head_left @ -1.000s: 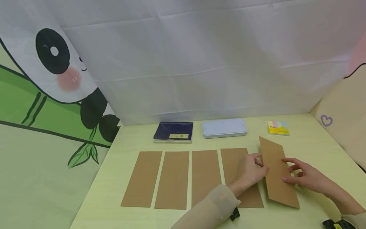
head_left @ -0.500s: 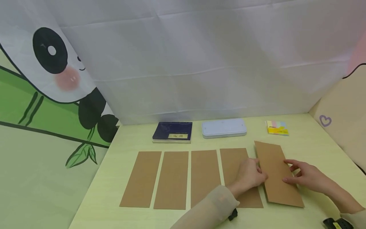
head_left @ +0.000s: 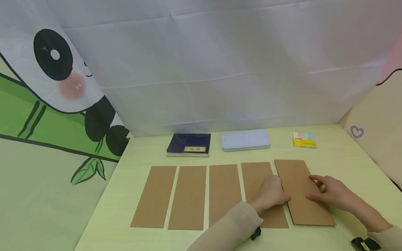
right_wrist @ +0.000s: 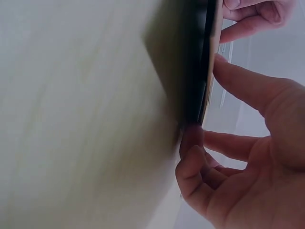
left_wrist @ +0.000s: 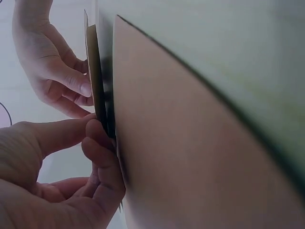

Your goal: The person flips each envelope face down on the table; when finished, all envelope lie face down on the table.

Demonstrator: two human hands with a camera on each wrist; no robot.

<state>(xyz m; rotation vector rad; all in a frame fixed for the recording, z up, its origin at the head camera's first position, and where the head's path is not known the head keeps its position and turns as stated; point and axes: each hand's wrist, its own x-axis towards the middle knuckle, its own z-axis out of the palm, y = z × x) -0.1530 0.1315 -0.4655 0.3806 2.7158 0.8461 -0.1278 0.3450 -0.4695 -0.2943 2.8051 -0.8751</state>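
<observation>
A brown kraft-paper card [head_left: 301, 205] lies low over the table at the right end of a row, its right side slightly raised. My left hand [head_left: 270, 193] pinches its left edge between thumb and fingers. On the opposite edge my right hand [head_left: 334, 193] holds it, thumb on top and fingertips under the edge. In the left wrist view the held card [left_wrist: 96, 71] shows edge-on, beside a flat brown card [left_wrist: 190, 119] under the left hand. The right wrist view shows the card's edge [right_wrist: 213, 62] above its shadow on the table.
Several matching brown cards [head_left: 188, 198] lie flat in a row to the left, with narrow gaps between them. Along the back stand a dark blue book [head_left: 190, 143], a pale blue case [head_left: 246, 140] and a pack of sticky notes [head_left: 304, 140]. A white cloth [head_left: 220, 69] hangs behind.
The held card has gone from tilted and raised to nearly flat, its far end swinging left and down beside the row. Both hands have kept their hold and sunk slightly with it.
</observation>
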